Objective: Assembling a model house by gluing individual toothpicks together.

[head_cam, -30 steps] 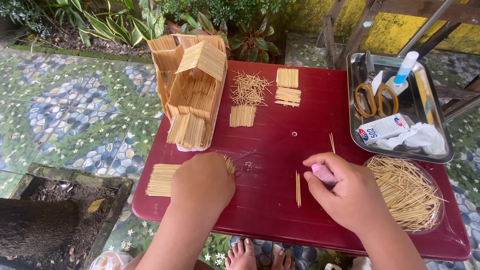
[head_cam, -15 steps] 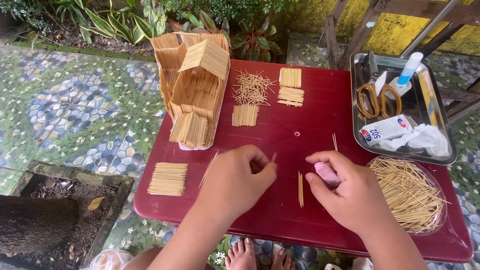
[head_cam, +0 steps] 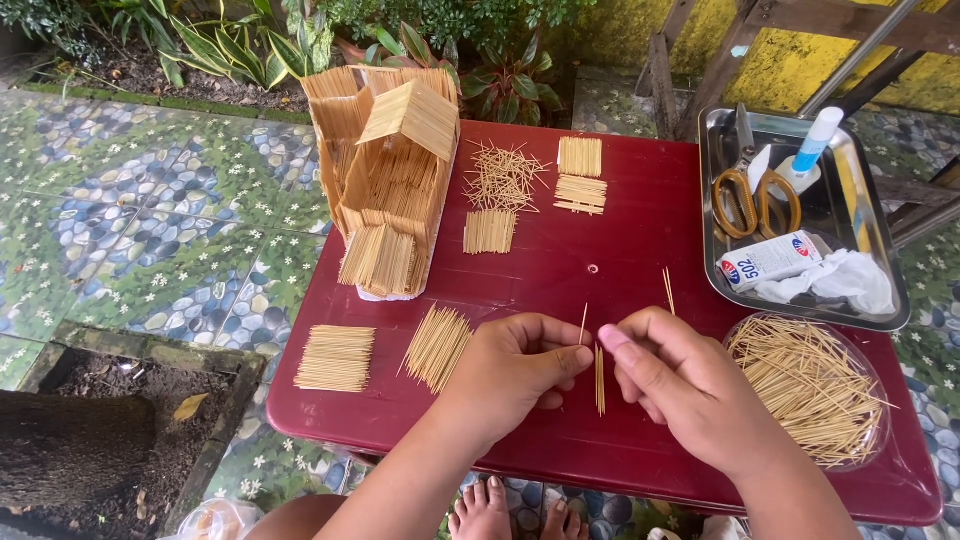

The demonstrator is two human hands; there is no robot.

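My left hand (head_cam: pixel 515 375) pinches a thin toothpick (head_cam: pixel 583 325) that sticks up between thumb and forefinger. My right hand (head_cam: pixel 680 385) is close beside it, fingers curled; a forefinger reaches toward the toothpick. Whether the right hand holds anything is hidden. A loose toothpick (head_cam: pixel 599 380) lies on the dark red table (head_cam: pixel 560 260) between the two hands. A fanned bundle of toothpicks (head_cam: pixel 437 345) lies just left of my left hand. A model house of toothpicks (head_cam: pixel 385 170) stands at the table's far left.
A flat toothpick panel (head_cam: pixel 336 357) lies at the near left corner; more panels (head_cam: pixel 580 175) and a loose heap (head_cam: pixel 500 175) lie at the back. A clear dish of toothpicks (head_cam: pixel 810 385) sits at right. A metal tray (head_cam: pixel 880 300) holds scissors (head_cam: pixel 755 195), glue tube, box, cloth.
My left hand has moved from the near-left toothpick panels rightward to meet the right hand and now holds a toothpick upright. The fanned bundle it covered is uncovered.
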